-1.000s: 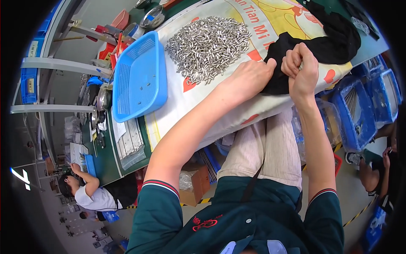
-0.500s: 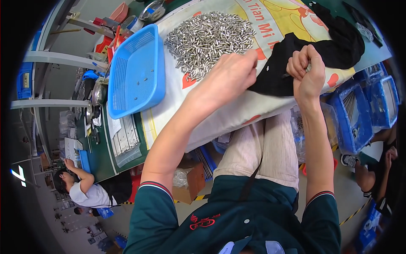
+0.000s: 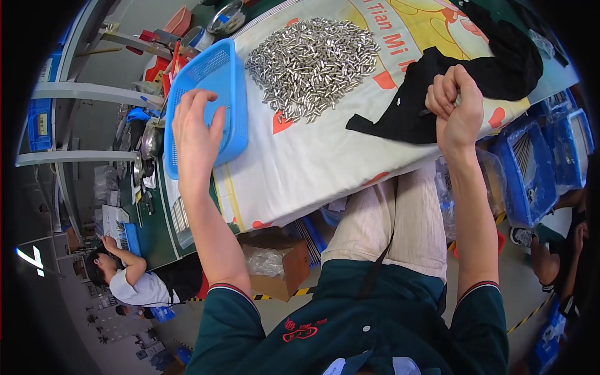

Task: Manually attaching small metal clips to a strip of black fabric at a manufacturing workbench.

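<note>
My left hand point(image 3: 199, 128) hangs over the blue plastic basket point(image 3: 236, 134), fingers and thumb apart, with nothing seen in it. It hides much of the basket's inside. My right hand point(image 3: 457, 103) is closed in a fist above a black cloth point(image 3: 409, 100); a bit of grey metal shows at its fingers, seemingly small metal parts, mostly hidden. Between the basket and the cloth lies a large pile of small, shiny metal pins point(image 3: 312, 65). One small light piece point(image 3: 399, 102) rests on the black cloth.
A printed white and yellow cloth point(image 3: 300, 169) covers the table in front of me. Metal rods point(image 3: 178, 215) lie left, below the basket. Blue bins point(image 3: 531, 181) lined with plastic stand at right. A cardboard box point(image 3: 287, 269) is under the table. Other people sit at far left and far right.
My left hand has swung left from beside the black cloth to over the blue basket, and its fingers have opened. My right fist has stayed nearly in place.
</note>
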A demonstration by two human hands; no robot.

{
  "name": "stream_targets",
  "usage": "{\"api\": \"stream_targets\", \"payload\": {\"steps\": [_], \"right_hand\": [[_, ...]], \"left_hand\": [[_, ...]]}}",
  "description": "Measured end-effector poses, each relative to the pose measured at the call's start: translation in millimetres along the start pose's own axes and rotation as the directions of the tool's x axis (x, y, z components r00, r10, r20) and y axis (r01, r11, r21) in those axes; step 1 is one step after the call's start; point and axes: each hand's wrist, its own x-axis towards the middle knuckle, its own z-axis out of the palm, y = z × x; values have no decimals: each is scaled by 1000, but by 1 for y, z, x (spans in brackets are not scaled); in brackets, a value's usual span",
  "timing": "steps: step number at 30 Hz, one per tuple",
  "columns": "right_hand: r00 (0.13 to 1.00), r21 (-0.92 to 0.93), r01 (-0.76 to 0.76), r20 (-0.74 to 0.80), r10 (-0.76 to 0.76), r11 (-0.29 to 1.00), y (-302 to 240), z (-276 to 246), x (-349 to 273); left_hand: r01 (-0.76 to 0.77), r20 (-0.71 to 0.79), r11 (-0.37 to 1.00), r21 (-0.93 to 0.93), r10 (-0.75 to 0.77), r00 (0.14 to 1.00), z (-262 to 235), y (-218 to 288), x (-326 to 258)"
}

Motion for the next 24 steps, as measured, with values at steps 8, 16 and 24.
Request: {"api": "stream_targets", "payload": {"steps": [8, 16, 24], "right_hand": [[1000, 31, -14, -7, 14, 999, 0, 1, 0], [1000, 35, -1, -5, 2, 999, 1, -1, -2], [998, -31, 32, 59, -30, 999, 3, -3, -7]], "left_hand": [[-247, 25, 795, -554, 312, 950, 51, 130, 25], [-364, -47, 774, -518, 399, 916, 107, 176, 24], [-365, -210, 814, -453, 300, 930, 61, 144, 7]]}}
